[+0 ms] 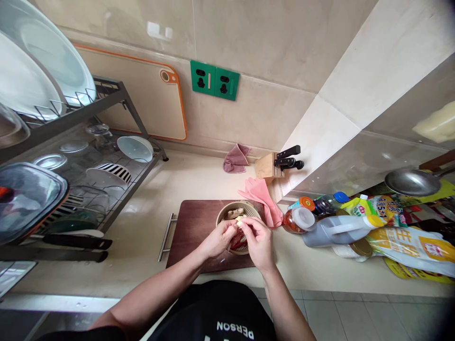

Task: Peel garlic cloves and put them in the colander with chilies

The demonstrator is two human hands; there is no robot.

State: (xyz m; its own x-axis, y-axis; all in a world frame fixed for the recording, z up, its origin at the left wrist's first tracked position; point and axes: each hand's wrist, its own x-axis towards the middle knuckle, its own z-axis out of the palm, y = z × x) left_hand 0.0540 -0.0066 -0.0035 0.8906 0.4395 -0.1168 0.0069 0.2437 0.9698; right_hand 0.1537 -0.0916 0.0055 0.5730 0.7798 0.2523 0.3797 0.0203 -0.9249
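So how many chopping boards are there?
2: a brown board under the bowl, and an orange-edged board against the wall, partly behind the rack. More may be hidden.

A black fabric shirt point(220, 308) is worn, its front printed with white capital lettering reading "PERSON" point(235, 329), seen upside down; further white print is cut off below. The left upper arm is covered by a black fabric sleeve point(88, 334), while the five-fingered left hand point(219, 237) and right hand point(259, 241) are bare.
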